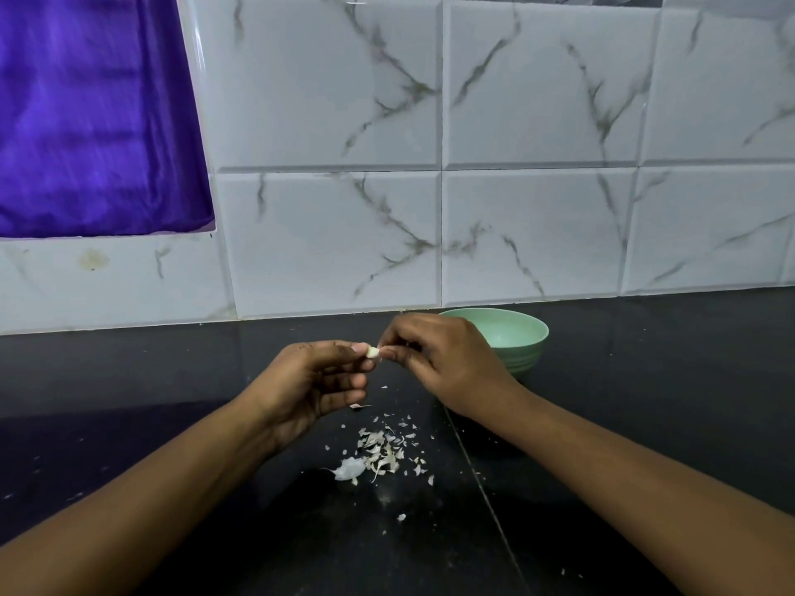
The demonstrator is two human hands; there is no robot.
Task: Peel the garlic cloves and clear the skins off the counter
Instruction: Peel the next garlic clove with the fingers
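Note:
A small pale garlic clove [372, 351] is held above the black counter [623, 380]. My left hand [318, 380] pinches it between thumb and fingertips. My right hand [439, 363] meets it from the right, its fingertips pinching the clove's end or skin. Below the hands lies a scatter of white garlic skins [383, 451], with a larger papery piece [349, 468] at the pile's left. A light green bowl [516, 333] stands behind my right hand by the wall; its inside is mostly hidden.
A marbled white tile wall [430, 187] rises right behind the counter. A purple cloth [94, 122] covers an opening at the upper left. A seam [486, 488] runs across the counter under my right forearm. Small skin flakes lie scattered nearer me.

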